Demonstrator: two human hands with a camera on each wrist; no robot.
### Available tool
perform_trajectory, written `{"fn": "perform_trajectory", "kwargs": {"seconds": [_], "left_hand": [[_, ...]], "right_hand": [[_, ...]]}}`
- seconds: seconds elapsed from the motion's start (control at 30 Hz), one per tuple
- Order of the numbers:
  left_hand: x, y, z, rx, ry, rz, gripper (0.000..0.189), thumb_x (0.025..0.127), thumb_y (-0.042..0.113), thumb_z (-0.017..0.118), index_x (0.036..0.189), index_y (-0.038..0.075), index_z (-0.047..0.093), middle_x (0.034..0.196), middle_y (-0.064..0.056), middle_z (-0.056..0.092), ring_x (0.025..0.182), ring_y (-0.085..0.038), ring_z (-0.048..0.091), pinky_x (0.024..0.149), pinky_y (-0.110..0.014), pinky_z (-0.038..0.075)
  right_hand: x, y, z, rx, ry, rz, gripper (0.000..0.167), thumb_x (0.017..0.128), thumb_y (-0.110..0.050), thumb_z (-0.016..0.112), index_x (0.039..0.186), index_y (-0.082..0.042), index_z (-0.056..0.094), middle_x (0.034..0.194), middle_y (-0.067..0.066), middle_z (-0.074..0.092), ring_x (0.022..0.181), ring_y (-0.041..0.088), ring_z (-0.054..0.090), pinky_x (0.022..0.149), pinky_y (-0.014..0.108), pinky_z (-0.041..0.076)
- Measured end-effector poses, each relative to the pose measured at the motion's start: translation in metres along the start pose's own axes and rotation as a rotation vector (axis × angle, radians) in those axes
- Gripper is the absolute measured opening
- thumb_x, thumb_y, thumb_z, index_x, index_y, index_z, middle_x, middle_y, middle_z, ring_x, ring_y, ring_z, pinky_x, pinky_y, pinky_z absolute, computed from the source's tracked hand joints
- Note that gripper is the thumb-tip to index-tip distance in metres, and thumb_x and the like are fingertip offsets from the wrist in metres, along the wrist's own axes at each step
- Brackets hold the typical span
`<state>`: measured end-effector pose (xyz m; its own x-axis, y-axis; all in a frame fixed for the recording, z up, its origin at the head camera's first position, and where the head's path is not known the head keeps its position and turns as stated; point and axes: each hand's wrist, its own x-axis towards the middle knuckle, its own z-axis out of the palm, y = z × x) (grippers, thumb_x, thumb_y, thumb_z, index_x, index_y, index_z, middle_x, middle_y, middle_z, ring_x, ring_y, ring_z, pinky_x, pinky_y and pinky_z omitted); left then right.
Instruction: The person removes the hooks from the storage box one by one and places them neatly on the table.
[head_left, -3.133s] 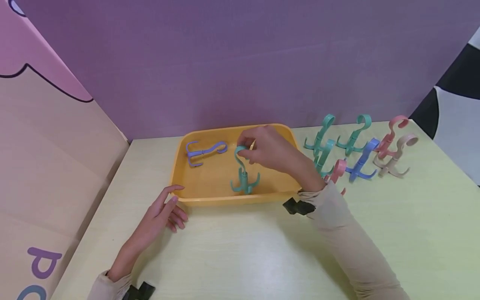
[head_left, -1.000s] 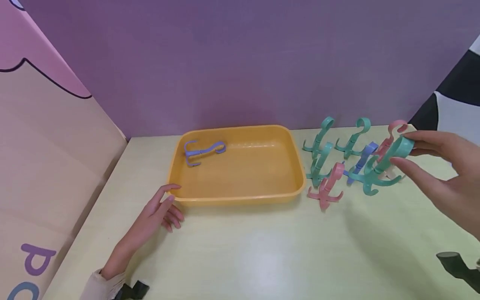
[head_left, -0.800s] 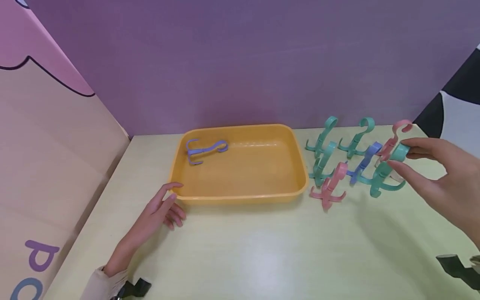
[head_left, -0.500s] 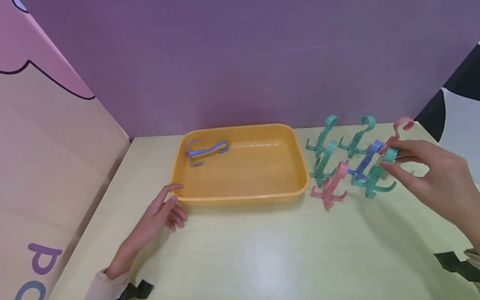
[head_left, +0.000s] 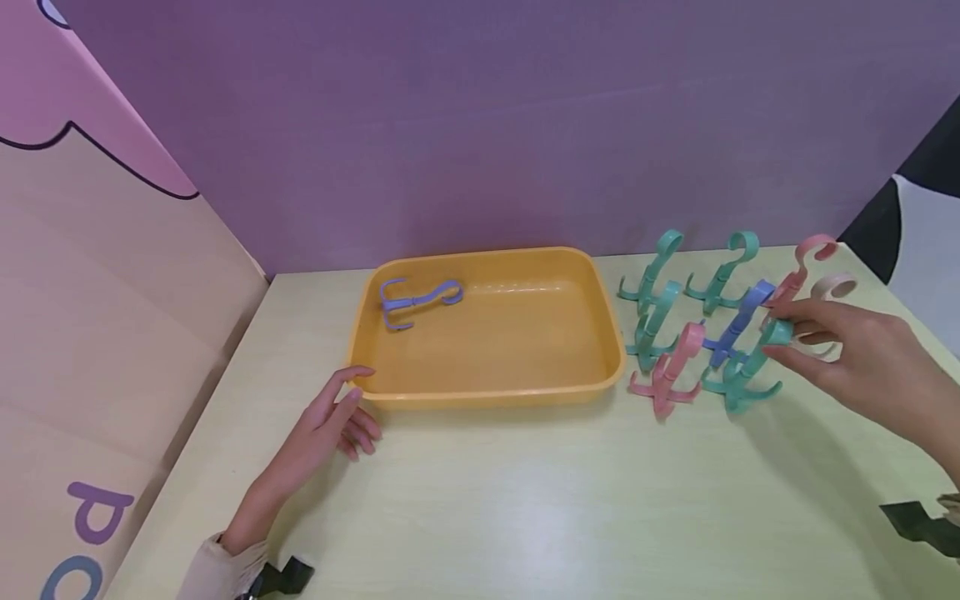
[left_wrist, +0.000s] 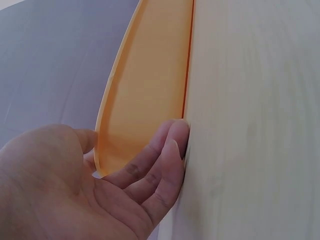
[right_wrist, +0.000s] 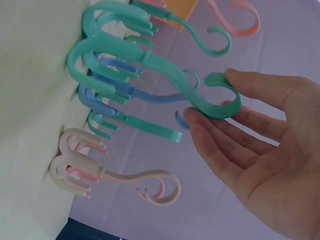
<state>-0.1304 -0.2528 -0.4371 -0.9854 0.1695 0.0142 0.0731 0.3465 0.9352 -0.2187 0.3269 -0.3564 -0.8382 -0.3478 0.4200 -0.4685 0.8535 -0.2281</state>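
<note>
In the head view my right hand point(head_left: 862, 354) pinches the curled top of a green four-prong hanger hook point(head_left: 738, 383) between thumb and fingers. The hook stands prongs down, at the front of a group of similar hooks; whether its prongs touch the table I cannot tell. Beside it are a pink hook point(head_left: 667, 379) and a blue hook point(head_left: 731, 333). My left hand point(head_left: 315, 429) rests at the front left corner of a yellow tray point(head_left: 480, 400), one finger over the rim and the others relaxed outside. A purple-blue hook point(head_left: 423, 300) lies on its side in the tray.
Further hooks stand on the table behind: several green ones, such as the green hook point(head_left: 720, 275), a pink hook point(head_left: 806, 262) and a beige hook point(right_wrist: 82, 167) partly hidden by my right hand. A purple cloth backdrop point(head_left: 480, 125) rises along the table's far edge.
My right hand lifted the green hook out of the tray, carried it right to the group, then shifted it slightly left and down. My left hand stays at the tray corner.
</note>
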Motion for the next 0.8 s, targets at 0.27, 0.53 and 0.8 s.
{"fn": "perform_trajectory", "kwargs": {"seconds": [0.27, 0.53, 0.8], "left_hand": [[-0.0007, -0.0006, 0.0017, -0.008, 0.003, -0.006, 0.043, 0.109, 0.037, 0.038, 0.148, 0.019, 0.035, 0.086, -0.019, 0.069, 0.068, -0.035, 0.068, 0.056, -0.041, 0.058], [-0.0007, -0.0011, 0.0020, 0.001, 0.004, 0.003, 0.043, 0.109, 0.036, 0.037, 0.148, 0.017, 0.035, 0.086, -0.019, 0.069, 0.067, -0.034, 0.068, 0.056, -0.041, 0.058], [-0.0002, 0.0006, 0.0014, 0.014, 0.010, -0.007, 0.043, 0.109, 0.038, 0.038, 0.147, 0.017, 0.036, 0.086, -0.020, 0.068, 0.068, -0.035, 0.068, 0.056, -0.041, 0.058]], "right_hand": [[-0.0005, 0.0055, -0.0011, -0.012, 0.008, -0.007, 0.041, 0.074, -0.011, 0.087, 0.110, -0.002, 0.069, 0.090, 0.015, 0.074, 0.076, 0.037, 0.069, 0.055, 0.023, 0.050], [-0.0009, 0.0059, 0.0019, -0.046, 0.007, -0.016, 0.042, 0.076, -0.011, 0.085, 0.111, 0.003, 0.067, 0.089, 0.023, 0.072, 0.077, 0.042, 0.069, 0.058, 0.052, 0.055], [0.0007, -0.0016, 0.0003, -0.063, -0.033, 0.009, 0.046, 0.082, -0.019, 0.082, 0.118, 0.004, 0.063, 0.096, 0.028, 0.070, 0.078, 0.044, 0.066, 0.058, 0.054, 0.055]]}}
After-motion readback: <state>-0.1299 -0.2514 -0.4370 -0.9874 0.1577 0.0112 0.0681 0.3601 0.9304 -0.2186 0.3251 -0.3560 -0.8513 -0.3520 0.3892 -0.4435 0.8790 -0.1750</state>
